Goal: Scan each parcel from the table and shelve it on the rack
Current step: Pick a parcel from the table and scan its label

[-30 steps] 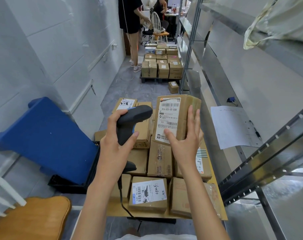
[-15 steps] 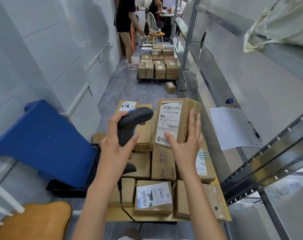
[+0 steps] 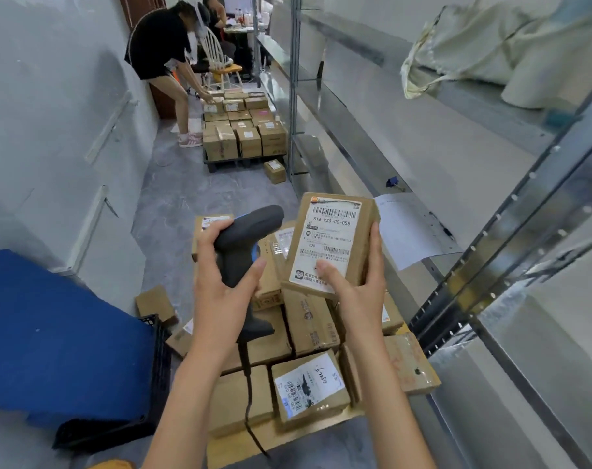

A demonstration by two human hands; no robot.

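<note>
Steel rack is running down the whole right side; its shelves near the table are holding only a paper sheet and a cloth bag, no parcels that I can make out. Landmark for everything below: the table, bottom centre.

Left of the table, a blue panel is leaning on a black crate. Far beyond the table, a second person is bending over a separate stack of boxes on the floor.

On the table, a pile of cardboard parcels is sitting, labels mostly up, many still waiting.

Above the table's far half, right hand is gripping the held parcel: thumb pressing on the label, fingers wrapping the right edge. Parcel is standing near upright, barcode facing the camera.

Just left of it, left hand is clamping the scanner by the handle, fingers curled round it, cable trailing down over the table. Scanner head is pointing towards the parcel, not touching it.

Progress call: early. This parcel is at the scan step; can't tell if the read is registering. Shelving is still ahead, plus the whole pile.
</note>
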